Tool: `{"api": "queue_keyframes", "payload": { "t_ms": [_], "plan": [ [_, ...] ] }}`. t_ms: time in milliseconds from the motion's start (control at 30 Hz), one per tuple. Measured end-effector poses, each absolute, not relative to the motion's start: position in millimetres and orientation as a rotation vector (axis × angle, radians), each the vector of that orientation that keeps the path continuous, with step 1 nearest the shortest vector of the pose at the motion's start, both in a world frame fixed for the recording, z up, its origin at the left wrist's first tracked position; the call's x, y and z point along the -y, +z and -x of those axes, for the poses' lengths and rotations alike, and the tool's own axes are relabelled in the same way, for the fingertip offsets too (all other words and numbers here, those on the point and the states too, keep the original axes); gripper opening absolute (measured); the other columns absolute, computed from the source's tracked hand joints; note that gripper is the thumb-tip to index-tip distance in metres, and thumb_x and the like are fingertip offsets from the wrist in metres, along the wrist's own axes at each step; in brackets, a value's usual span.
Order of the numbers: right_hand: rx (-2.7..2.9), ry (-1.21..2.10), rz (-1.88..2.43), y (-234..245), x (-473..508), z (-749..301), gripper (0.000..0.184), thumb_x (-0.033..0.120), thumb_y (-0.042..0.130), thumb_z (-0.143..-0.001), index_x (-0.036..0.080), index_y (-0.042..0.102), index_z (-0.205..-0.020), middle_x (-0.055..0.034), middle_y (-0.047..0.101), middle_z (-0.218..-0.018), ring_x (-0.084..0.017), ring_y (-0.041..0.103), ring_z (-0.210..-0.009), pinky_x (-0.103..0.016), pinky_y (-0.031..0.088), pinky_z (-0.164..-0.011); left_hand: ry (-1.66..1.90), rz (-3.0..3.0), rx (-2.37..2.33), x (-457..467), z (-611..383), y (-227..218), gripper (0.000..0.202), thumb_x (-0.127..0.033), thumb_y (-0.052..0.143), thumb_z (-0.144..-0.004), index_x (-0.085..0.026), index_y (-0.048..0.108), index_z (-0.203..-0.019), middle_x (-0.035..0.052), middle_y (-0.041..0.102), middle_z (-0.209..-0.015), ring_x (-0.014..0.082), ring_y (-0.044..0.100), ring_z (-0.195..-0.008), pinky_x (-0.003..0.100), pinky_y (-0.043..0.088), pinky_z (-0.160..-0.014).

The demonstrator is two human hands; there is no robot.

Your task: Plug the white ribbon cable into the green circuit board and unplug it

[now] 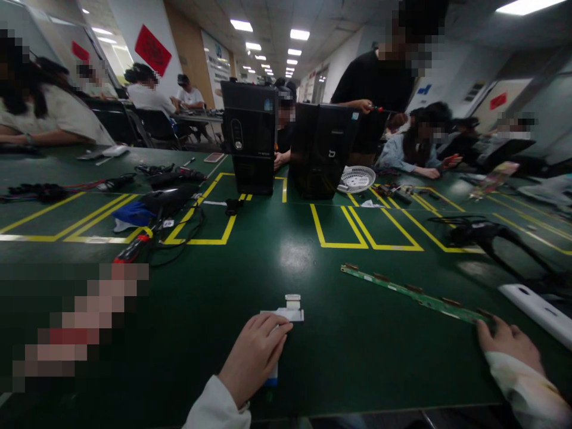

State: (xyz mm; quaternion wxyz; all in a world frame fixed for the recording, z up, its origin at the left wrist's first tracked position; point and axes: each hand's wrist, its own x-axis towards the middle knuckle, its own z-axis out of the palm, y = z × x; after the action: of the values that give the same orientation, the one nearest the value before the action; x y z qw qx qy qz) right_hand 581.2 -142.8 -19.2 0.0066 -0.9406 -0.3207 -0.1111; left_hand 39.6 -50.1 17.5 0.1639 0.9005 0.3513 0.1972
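Note:
My left hand (pixel 254 354) rests near the front edge of the green table (pixel 286 262), its fingers curled over a small white part with a flat ribbon connector (pixel 288 308); a bit of blue shows under the palm. My right hand (pixel 507 339) lies at the right, fingertips pressed on the near end of a long narrow green circuit board strip (pixel 411 293) that runs diagonally up and left across the table. Both sleeves are white.
Two black computer towers (pixel 250 137) (pixel 322 149) stand upright mid-table inside yellow tape lines. A red-handled screwdriver (pixel 131 247), cables and a black device lie at left. A white fan grille (pixel 356 179), a black stand (pixel 482 235) and a white panel (pixel 536 310) sit right. Several people sit around.

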Motion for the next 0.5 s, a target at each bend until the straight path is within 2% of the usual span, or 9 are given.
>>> {"api": "queue_keyframes", "payload": {
  "t_ms": [100, 233, 500],
  "plan": [
    [1.035, -0.166, 2.929, -15.0, 126.6, -574.8, 0.060, 0.036, 0.023, -0.089, 0.000, 0.047, -0.131, -0.0297, 0.045, -0.130, -0.033, 0.045, -0.123, -0.039, 0.035, -0.098, 0.558, -2.566, -1.010, 51.2, -39.2, 18.8, 0.032, -0.012, 0.045, -0.091, -0.024, 0.055, -0.119, 0.0042, 0.060, -0.117, 0.0206, 0.054, -0.109, 0.045, 0.044, -0.094],
    [1.112, -0.063, 2.888, -8.6, 105.5, -556.8, 0.061, 0.036, 0.022, -0.091, -0.001, 0.040, -0.135, -0.0298, 0.038, -0.137, -0.032, 0.035, -0.130, -0.037, 0.029, -0.103, 0.573, -2.574, -1.063, 51.5, -38.3, 19.1, 0.032, -0.012, 0.046, -0.090, -0.022, 0.054, -0.120, 0.0046, 0.061, -0.116, 0.0206, 0.054, -0.108, 0.043, 0.045, -0.093],
    [1.262, -0.072, 2.866, -7.8, 60.9, -486.9, 0.066, 0.049, 0.026, -0.089, 0.006, 0.038, -0.137, -0.0255, 0.034, -0.140, -0.035, 0.035, -0.129, -0.045, 0.030, -0.103, 0.675, -2.512, -1.196, 51.1, -37.0, 17.6, 0.025, -0.015, 0.043, -0.092, -0.020, 0.058, -0.111, 0.0054, 0.062, -0.109, 0.0208, 0.056, -0.102, 0.043, 0.047, -0.088]
  ]
}}
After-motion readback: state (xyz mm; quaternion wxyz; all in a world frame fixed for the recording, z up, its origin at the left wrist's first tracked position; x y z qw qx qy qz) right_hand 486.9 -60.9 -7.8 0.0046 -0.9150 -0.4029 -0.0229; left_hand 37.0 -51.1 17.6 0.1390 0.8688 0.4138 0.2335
